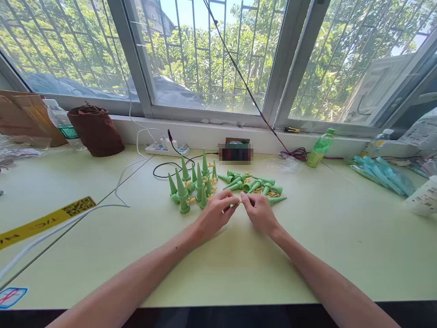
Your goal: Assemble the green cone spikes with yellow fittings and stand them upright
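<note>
My left hand [218, 210] and my right hand [260, 213] meet fingertip to fingertip above the table. Both are closed in a pinch. A small yellow valve piece [240, 201] shows between the fingertips. Beneath my left fingers a bit of green plastic [233, 205] peeks out, mostly hidden. Left of my hands, several green watering spikes [182, 193] stand upright with yellow valves [191, 200] on them. Behind my right hand, a pile of loose green spikes [254, 183] lies on its side, mixed with small yellow pieces [275, 193].
Along the wall are a brown bag [95, 131], a power strip [167, 148], a small dark box [235, 152] and a green bottle [320, 148]. Teal plastic packets [384, 173] and a white cup [423, 197] stand right. A white cable [118, 189] crosses the left side.
</note>
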Demonstrator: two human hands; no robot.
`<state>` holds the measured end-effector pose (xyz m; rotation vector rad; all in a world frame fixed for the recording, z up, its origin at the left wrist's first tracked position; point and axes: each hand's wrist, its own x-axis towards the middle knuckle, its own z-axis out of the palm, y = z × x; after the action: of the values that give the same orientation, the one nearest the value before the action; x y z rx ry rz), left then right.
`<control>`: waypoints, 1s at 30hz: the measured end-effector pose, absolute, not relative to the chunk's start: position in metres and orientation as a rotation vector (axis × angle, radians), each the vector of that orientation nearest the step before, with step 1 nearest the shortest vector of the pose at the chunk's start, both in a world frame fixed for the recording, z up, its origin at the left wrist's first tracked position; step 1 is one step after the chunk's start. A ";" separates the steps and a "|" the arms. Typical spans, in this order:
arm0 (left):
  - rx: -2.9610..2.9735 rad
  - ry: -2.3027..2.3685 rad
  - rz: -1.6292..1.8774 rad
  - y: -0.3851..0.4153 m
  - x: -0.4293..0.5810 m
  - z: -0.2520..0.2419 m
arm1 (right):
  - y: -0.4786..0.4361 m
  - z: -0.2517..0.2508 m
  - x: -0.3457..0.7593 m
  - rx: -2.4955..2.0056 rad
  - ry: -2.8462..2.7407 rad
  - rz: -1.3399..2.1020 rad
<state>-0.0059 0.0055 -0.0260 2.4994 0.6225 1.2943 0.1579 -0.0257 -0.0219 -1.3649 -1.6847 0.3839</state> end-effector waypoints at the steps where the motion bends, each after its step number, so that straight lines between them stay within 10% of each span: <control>1: 2.510 0.616 1.297 0.006 -0.006 -0.026 | -0.026 -0.022 0.158 -1.366 -1.684 0.385; 30: 2.179 1.002 1.025 0.003 0.004 -0.029 | -0.032 -0.023 0.156 -1.275 -1.627 0.514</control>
<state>0.0035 0.0035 -0.0287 2.1794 1.0024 1.0254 0.1560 -0.0316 -0.0234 -1.2745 -1.6271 0.5136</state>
